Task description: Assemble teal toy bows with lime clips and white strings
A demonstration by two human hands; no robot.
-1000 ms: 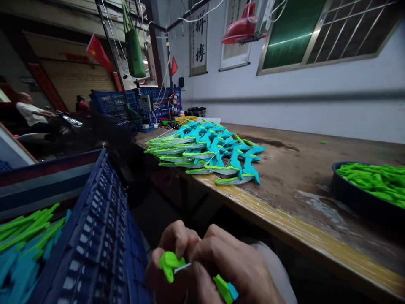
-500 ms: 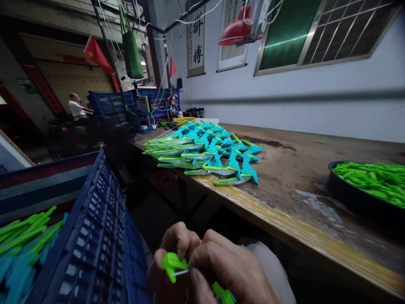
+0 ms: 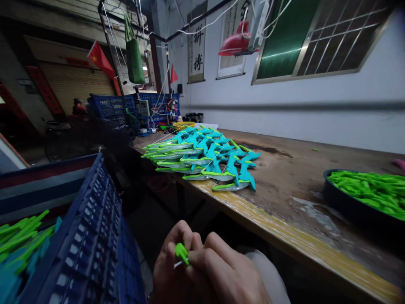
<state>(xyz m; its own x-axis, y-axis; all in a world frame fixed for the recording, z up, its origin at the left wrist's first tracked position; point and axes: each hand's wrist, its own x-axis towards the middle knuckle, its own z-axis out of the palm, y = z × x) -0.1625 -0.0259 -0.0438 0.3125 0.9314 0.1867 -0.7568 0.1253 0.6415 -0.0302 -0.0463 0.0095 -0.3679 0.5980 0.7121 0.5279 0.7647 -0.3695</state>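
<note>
Both my hands are low in the picture, below the bench edge, pressed together around one small part. My left hand [image 3: 169, 270] curls its fingers behind a bright green plastic piece [image 3: 182, 252], and my right hand [image 3: 226, 274] pinches the same piece from the front. A thin white pin or string sticks out under the green piece. Most of the piece is hidden by my fingers. On the wooden workbench [image 3: 284, 185] lies a row of finished teal and green toy pieces [image 3: 205, 158] with strings.
A blue plastic crate [image 3: 91, 249] at my left holds green and teal parts. A dark round tray of green parts [image 3: 367, 190] stands on the bench at the right. More blue crates and a machine [image 3: 142, 109] stand at the far end, and a person sits far off at the left.
My fingers have closed further over the green piece, so less of it shows, and its teal end is hidden. The view has tipped slightly.
</note>
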